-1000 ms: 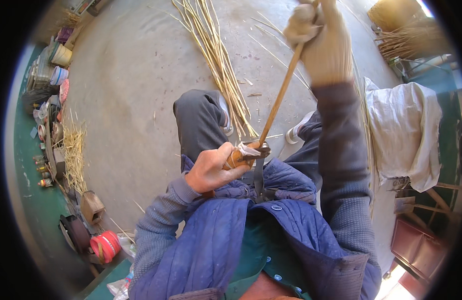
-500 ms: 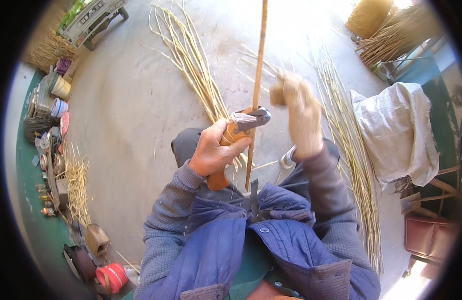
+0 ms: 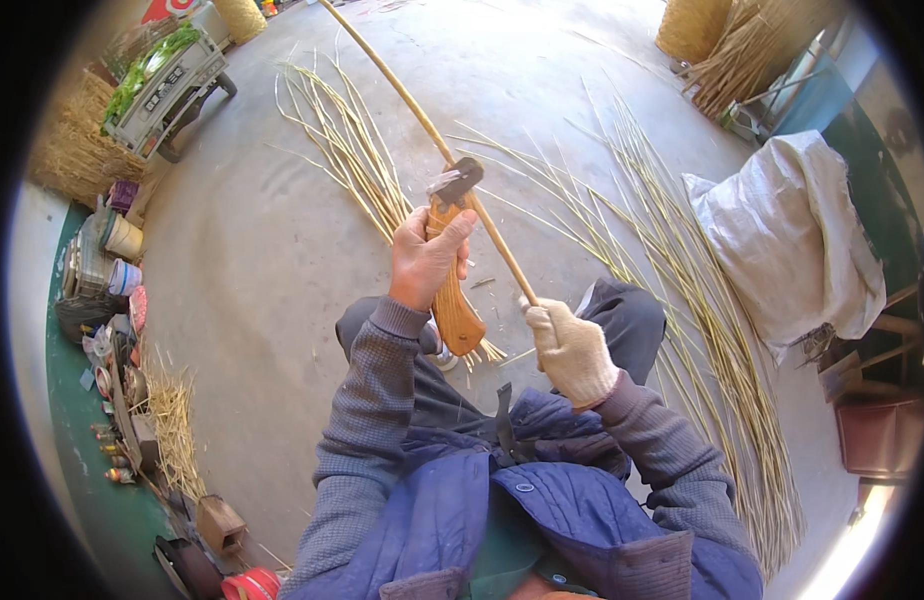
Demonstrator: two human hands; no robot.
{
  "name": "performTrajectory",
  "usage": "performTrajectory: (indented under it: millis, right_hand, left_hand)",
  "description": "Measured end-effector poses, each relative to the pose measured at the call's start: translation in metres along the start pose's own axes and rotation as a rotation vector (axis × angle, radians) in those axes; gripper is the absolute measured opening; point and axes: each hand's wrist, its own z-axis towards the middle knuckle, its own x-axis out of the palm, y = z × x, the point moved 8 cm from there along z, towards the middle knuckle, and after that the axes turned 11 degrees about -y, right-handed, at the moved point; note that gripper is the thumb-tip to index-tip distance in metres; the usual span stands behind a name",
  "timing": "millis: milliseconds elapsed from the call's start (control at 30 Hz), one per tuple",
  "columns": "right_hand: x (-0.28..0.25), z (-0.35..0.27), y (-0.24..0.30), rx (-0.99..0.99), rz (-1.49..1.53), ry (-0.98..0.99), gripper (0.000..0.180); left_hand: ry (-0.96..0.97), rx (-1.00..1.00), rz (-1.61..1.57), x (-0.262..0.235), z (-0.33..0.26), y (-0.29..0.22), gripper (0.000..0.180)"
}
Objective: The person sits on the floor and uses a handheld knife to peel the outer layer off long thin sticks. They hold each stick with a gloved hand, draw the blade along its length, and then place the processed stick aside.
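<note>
My bare left hand (image 3: 429, 258) is closed around a wooden-handled tool (image 3: 455, 312) with a dark metal head. A long, thin stick (image 3: 400, 90) runs slantwise past the metal head; the head sits against it, and I cannot see exactly how it grips. The stick's near end is in my right hand (image 3: 572, 355), which wears a cream knitted glove and is wrapped round it above my right knee. Its far end reaches the top edge of the view. Beyond my left hand a bundle of peeled-looking sticks (image 3: 354, 158) lies on the floor.
Long greenish sticks (image 3: 717, 340) lie spread along the floor at my right, beside a white woven sack (image 3: 787, 235). A small cart (image 3: 172, 90) with greenery stands far left. Tubs, tools and straw (image 3: 172, 420) line the left wall. A wooden block (image 3: 220, 525) sits near left.
My right hand, blurred and raised beside the upright stick before, has come down and closed on its near end. The stick now slants to the upper left; the tool has turned more upright.
</note>
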Motion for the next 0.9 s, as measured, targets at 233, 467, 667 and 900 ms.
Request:
performTrajectory:
  millis: [233, 467, 667, 900]
  right_hand:
    - [-0.064, 0.004, -0.029, 0.249, 0.564, -0.213, 0.044]
    - [-0.053, 0.003, -0.043, 0.429, 1.118, -0.032, 0.038]
    - [-0.045, 0.005, -0.041, 0.376, 1.284, 0.073, 0.052]
    - [-0.038, 0.007, -0.026, 0.523, 1.425, 0.064, 0.058]
  left_hand:
    - [-0.033, -0.018, 0.057, 0.003, 0.0, 0.016, 0.026]
    - [0.027, -0.051, 0.078, 0.005, -0.008, 0.025, 0.024]
    - [0.044, -0.05, 0.047, 0.002, -0.012, 0.029, 0.024]
    - [0.039, -0.018, 0.098, -0.004, -0.016, 0.029, 0.023]
